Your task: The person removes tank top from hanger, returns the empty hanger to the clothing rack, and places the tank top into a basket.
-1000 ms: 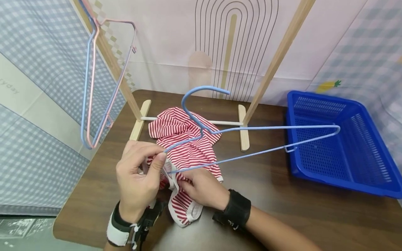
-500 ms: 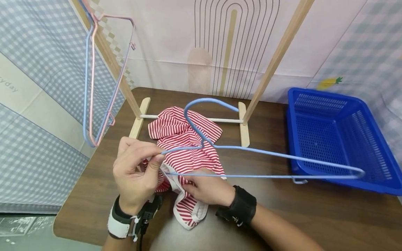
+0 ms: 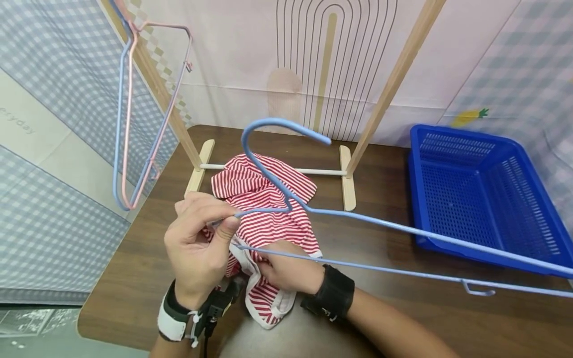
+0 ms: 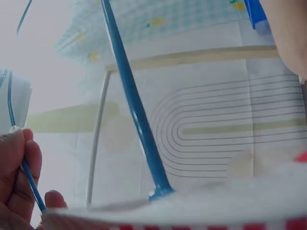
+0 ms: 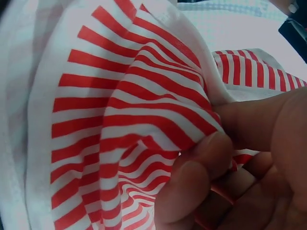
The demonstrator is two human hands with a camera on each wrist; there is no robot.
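My left hand (image 3: 197, 243) pinches one shoulder of a blue wire hanger (image 3: 268, 122) between thumb and forefinger. The hanger's held end reaches into the white-trimmed opening of a red-and-white striped shirt (image 3: 273, 226), and its other end runs out past the right edge of the head view. With its fingertips, my right hand (image 3: 291, 268) grips the shirt at the trim, under the hanger's lower bar. Up close in the right wrist view, thumb and fingers pinch the striped cloth (image 5: 144, 105). The left wrist view has the blue wire (image 4: 134, 105) passing behind the white edge.
Behind the shirt stands a wooden rack (image 3: 389, 94) with a white bottom rod (image 3: 322, 172). Pink and blue hangers (image 3: 130, 99) hang at its left. A blue plastic basket (image 3: 416, 189) sits on the right of the brown table (image 3: 130, 288).
The blue hanger's far end has swung down, toward the person and right, out of the head view. Its hook dipped, then rose and shifted left. Both hands stay nearly in place.
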